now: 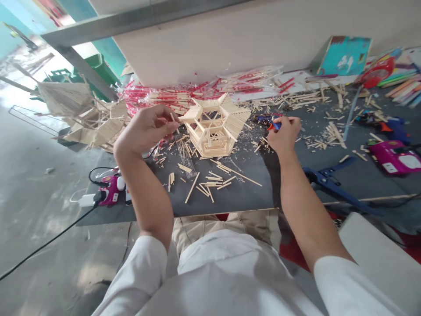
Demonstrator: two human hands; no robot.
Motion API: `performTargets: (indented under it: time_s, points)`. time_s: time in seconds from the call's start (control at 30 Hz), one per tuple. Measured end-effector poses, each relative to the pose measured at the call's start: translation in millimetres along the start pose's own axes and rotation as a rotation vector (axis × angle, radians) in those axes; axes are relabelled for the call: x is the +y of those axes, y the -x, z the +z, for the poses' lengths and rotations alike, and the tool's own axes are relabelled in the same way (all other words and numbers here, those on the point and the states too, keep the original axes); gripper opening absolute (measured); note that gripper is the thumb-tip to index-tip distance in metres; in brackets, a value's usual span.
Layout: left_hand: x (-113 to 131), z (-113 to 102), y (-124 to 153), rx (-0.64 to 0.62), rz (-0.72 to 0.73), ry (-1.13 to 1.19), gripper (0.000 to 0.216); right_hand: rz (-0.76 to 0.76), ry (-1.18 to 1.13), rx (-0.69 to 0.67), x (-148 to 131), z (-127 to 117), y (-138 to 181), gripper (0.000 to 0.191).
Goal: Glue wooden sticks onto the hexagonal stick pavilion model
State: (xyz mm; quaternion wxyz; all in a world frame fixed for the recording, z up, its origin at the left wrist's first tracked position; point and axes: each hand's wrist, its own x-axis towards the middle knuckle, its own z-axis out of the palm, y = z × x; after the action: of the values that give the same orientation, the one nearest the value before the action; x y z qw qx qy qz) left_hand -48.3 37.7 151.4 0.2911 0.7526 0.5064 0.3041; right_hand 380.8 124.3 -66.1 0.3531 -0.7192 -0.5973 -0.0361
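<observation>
Dark worktable littered with loose sticks. Left of the stick pavilion, the left hand pinches a short stick. Right of it, the right hand closes around a blue-orange tool. A careless nudge could crack the pavilion's joints.

Your left hand pinched a short stick: pale bare wood, matt, same stock as the stick model just right of it. The board under the model was dark grey, matt, with a slightly rough look. Behind the model, the stick packs were in clear glossy plastic film. Right of the model, your right hand held a small tool with smooth blue and orange plastic grips. Far right of the model, the magenta casing was glossy plastic.
</observation>
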Motion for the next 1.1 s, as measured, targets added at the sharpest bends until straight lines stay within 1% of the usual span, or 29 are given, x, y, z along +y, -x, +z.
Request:
performTargets:
  time_s: [0.1,0.23,0.4,0.43,0.5,0.57,0.63,0.7,0.73,0.8,0.87,0.9,1.0,1.03,1.1]
  points:
    - [-11,-10,3,0.051,-0.023,-0.054,0.012,0.023,-0.018,-0.003,-2,0,1,0.04]
    - [-21,-15,4,0.042,-0.045,-0.143,0.015,0.039,-0.012,-0.023,-5,-3,0,0.044]
    - [-18,-2,-8,-0.048,-0.078,-0.19,0.009,0.025,0.045,-0.101,-6,-8,-1,0.073]
    - [-16,1,-11,-0.058,-0.073,-0.214,0.009,0.032,0.048,-0.105,-6,-8,-1,0.076]
    - [-11,7,-18,-0.055,-0.057,-0.284,0.01,0.043,0.036,-0.096,-6,-8,0,0.075]
    - [-6,11,-20,-0.059,-0.044,-0.35,0.013,0.05,0.016,-0.068,-6,-8,1,0.068]
    - [-4,12,-19,-0.102,-0.048,-0.385,0.016,0.098,0.02,-0.008,-6,-9,3,0.06]
    - [-2,12,-17,-0.162,-0.062,-0.391,0.018,0.182,0.059,0.037,-6,-10,5,0.052]
    - [-2,12,-15,-0.185,-0.071,-0.393,0.02,0.219,0.085,0.035,-7,-11,5,0.048]
    - [-1,12,-13,-0.19,-0.094,-0.415,0.021,0.247,0.141,-0.021,-10,-12,6,0.042]
    - [-1,14,-10,-0.193,-0.087,-0.446,0.026,0.248,0.203,-0.093,-13,-11,7,0.041]
    - [-1,16,-8,-0.215,-0.066,-0.45,0.028,0.255,0.235,-0.117,-15,-10,7,0.043]
    - [-2,21,6,-0.333,0.001,-0.352,0.035,0.298,0.266,-0.137,-17,-8,6,0.051]
    - [-4,22,12,-0.349,-0.004,-0.289,0.038,0.312,0.244,-0.125,-16,-8,5,0.052]
    - [-9,27,27,-0.317,-0.056,-0.154,0.041,0.313,0.17,-0.058,-13,-9,3,0.05]
